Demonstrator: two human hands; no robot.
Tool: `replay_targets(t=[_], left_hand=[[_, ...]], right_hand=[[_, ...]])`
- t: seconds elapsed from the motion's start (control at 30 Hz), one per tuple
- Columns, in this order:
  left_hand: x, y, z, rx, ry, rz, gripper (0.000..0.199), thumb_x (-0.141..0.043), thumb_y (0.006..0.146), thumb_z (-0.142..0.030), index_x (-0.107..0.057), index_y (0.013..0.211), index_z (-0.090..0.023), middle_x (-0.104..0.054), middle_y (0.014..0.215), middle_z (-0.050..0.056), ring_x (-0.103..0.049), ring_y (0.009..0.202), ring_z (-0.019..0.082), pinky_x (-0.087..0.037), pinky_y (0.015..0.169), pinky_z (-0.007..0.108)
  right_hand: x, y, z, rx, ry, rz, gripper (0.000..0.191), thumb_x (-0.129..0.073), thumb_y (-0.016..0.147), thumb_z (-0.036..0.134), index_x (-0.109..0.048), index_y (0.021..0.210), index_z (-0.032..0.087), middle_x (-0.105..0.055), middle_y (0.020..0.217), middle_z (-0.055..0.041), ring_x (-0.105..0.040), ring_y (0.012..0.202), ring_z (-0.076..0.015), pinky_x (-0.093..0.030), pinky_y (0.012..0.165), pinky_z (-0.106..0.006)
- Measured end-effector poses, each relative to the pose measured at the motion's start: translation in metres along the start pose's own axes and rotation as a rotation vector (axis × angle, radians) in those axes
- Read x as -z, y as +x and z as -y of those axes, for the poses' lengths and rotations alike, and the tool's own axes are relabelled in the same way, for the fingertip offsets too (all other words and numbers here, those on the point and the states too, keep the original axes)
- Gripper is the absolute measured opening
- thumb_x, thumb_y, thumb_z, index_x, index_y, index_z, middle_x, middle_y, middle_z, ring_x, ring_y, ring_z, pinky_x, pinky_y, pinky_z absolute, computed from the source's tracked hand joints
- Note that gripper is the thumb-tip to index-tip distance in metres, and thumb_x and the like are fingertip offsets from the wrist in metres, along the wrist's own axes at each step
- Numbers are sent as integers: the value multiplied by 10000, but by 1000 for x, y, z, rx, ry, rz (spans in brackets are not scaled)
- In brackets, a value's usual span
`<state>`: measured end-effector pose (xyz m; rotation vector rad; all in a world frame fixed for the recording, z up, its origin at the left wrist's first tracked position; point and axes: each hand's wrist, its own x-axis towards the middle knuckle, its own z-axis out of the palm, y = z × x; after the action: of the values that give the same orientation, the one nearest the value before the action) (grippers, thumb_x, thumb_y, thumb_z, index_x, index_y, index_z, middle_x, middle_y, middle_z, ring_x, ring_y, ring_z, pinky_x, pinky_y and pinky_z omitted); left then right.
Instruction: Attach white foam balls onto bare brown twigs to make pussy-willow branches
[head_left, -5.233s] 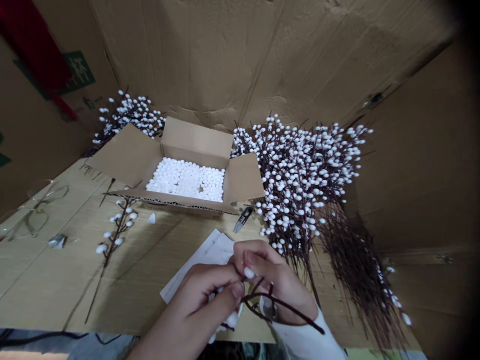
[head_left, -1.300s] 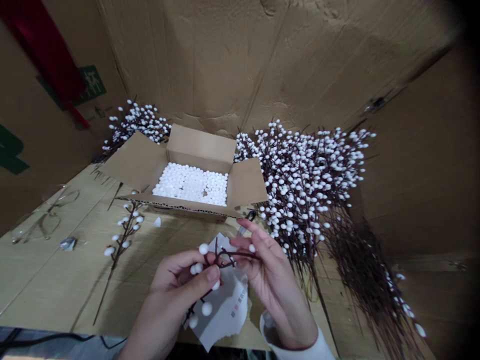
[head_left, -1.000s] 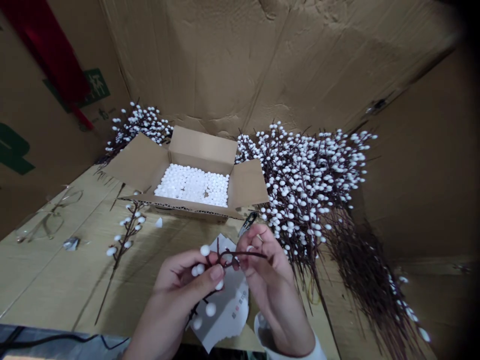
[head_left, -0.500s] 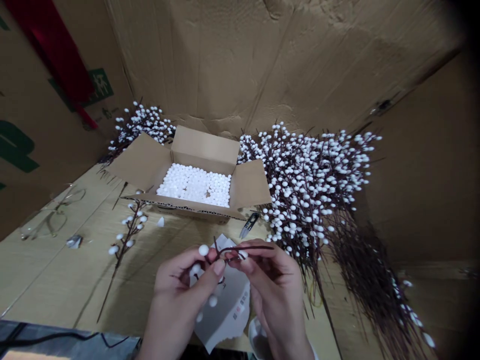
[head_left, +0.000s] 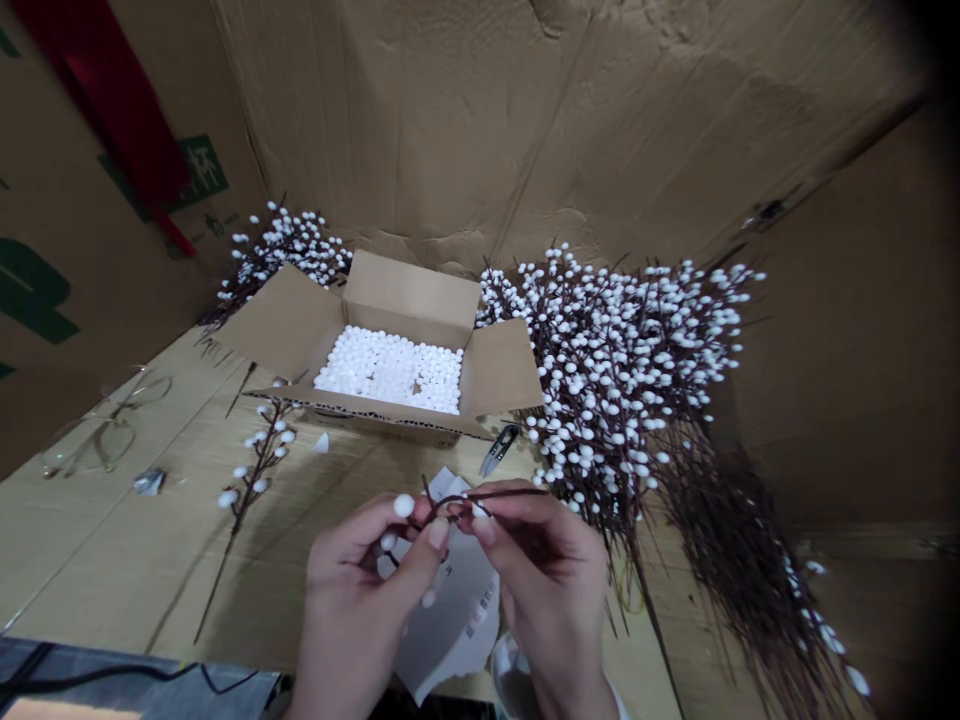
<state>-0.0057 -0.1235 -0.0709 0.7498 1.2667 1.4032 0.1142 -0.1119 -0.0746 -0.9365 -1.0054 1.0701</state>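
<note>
Between my two hands is a dark brown artificial berry branch (head_left: pixel 504 494) with white balls along its twigs. My left hand (head_left: pixel 375 575) pinches the stem between thumb and forefinger, and a few white balls hang around those fingers. In the fingertips of my right hand (head_left: pixel 547 560) is a white foam ball (head_left: pixel 479 509) at the end of a twig. A torn sheet of white paper (head_left: pixel 450 630) with printed characters lies beneath the hands. Beyond them stands an open cardboard box (head_left: pixel 412 425) of loose white balls (head_left: pixel 390 370).
Thread snips (head_left: pixel 499 450) lie by the box. One finished-looking berry branch (head_left: pixel 255 470) rests at the left, near eyeglasses (head_left: pixel 105 430) and crumpled foil (head_left: pixel 149 482). Heaps of berry branches (head_left: pixel 615 370) fill the right side. A white cup (head_left: pixel 512 675) is partly behind my right hand.
My right fingertips and the white ball in them have shifted slightly left, closer to the stem. My left hand keeps its pinch, with the hanging balls moved a little.
</note>
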Motion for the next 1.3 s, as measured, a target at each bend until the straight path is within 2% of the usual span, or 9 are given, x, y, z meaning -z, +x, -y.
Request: replay_targets(t=[0.13, 0.37, 0.5, 0.83, 0.93, 1.03, 1.17, 1.27, 1.3], left_hand=[[2, 0, 0, -9, 14, -16, 69, -772, 679, -190, -725, 628, -193, -627, 594, -37, -541, 529, 85, -462, 500, 142], [2, 1, 4, -20, -10, -5, 76, -774, 691, -211, -728, 632, -200, -611, 533, -49, -511, 447, 66, -438, 435, 124], [1, 3, 5, -22, -32, -25, 48, -784, 676, -192, -751, 657, -222, -668, 586, -48, -559, 480, 64, -469, 469, 108], [5, 4, 9, -34, -43, -47, 60, -807, 654, -196, -766, 670, -237, -716, 632, -40, -632, 573, 82, -501, 546, 106], [5, 7, 10, -3, -50, -36, 58, -814, 661, -238, -759, 661, -220, -686, 590, -40, -588, 530, 69, -481, 513, 102], [5, 9, 7, 75, -100, -21, 109, -830, 649, -280, -755, 662, -203, -657, 554, -43, -545, 488, 55, -467, 486, 98], [4, 13, -7, 198, -238, -163, 216, -900, 493, -281, -742, 606, -187, -690, 566, -26, -597, 483, 77, -487, 449, 111], [7, 16, -20, 206, -323, -269, 270, -920, 399, -242, -733, 586, -191, -704, 587, -33, -622, 486, 85, -525, 466, 125], [9, 17, -24, 187, -342, -296, 279, -919, 379, -220, -730, 582, -194, -705, 591, -37, -629, 495, 88, -534, 475, 126]], right_hand=[[3, 0, 0, 11, -39, 50, 274, -767, 750, 92, -779, 846, 349, -778, 827, 18, -725, 746, -117, -585, 653, -183], [2, 3, 2, 96, -54, 107, 385, -716, 731, -11, -773, 879, 341, -784, 844, 53, -741, 782, -93, -592, 696, -141], [1, 4, 4, 105, -44, 113, 423, -703, 720, -37, -769, 887, 345, -787, 855, 74, -743, 790, -76, -587, 719, -121], [-4, 8, 5, 140, -72, 117, 391, -718, 698, -37, -782, 862, 313, -797, 853, 51, -747, 791, -78, -583, 736, -114], [-4, 11, 5, 162, -118, 121, 381, -727, 699, -26, -786, 861, 313, -799, 846, 46, -748, 778, -83, -585, 725, -117], [2, 15, 10, 140, -186, 199, 388, -743, 710, 3, -780, 904, 336, -801, 887, 45, -755, 788, -95, -595, 717, -131], [13, 29, 31, 116, -335, 308, 400, -754, 741, 67, -744, 1025, 348, -798, 946, 44, -759, 807, -112, -608, 742, -177], [13, 56, 49, 268, -571, 295, 240, -696, 805, 95, -755, 957, 271, -799, 878, 20, -746, 759, -114, -595, 690, -191], [9, 69, 52, 298, -665, 326, 193, -678, 822, 107, -753, 942, 237, -797, 897, -2, -743, 771, -128, -590, 697, -212]])
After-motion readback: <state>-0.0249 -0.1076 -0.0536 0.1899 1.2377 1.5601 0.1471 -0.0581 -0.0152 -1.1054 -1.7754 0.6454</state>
